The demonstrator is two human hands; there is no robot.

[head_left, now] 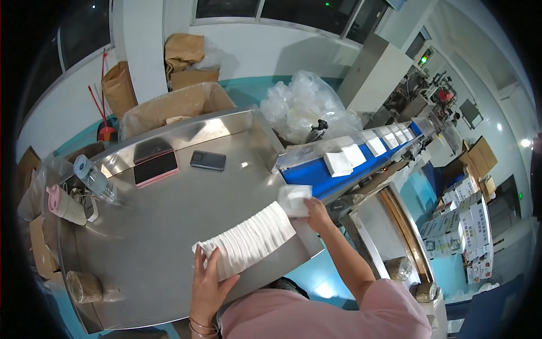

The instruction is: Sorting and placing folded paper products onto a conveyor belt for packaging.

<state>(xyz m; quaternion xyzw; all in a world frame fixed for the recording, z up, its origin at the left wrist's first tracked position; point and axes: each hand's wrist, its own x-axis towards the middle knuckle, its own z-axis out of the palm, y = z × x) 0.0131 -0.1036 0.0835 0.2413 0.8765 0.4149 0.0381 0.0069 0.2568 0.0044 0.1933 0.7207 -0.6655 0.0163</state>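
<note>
While our left hand (208,282) presses flat and open-fingered against the near end of the row of white packets (248,242) on the steel table (158,226), our right hand (316,212) pinches one white packet (294,200) beside the blue conveyor (313,175) carrying square white packets (354,155).

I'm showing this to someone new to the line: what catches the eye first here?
A long row of white folded pads lies on the steel table, the left hand bracing its near end. The right hand lifts one pad toward the blue conveyor, where more white pads ride away to the right.
</note>
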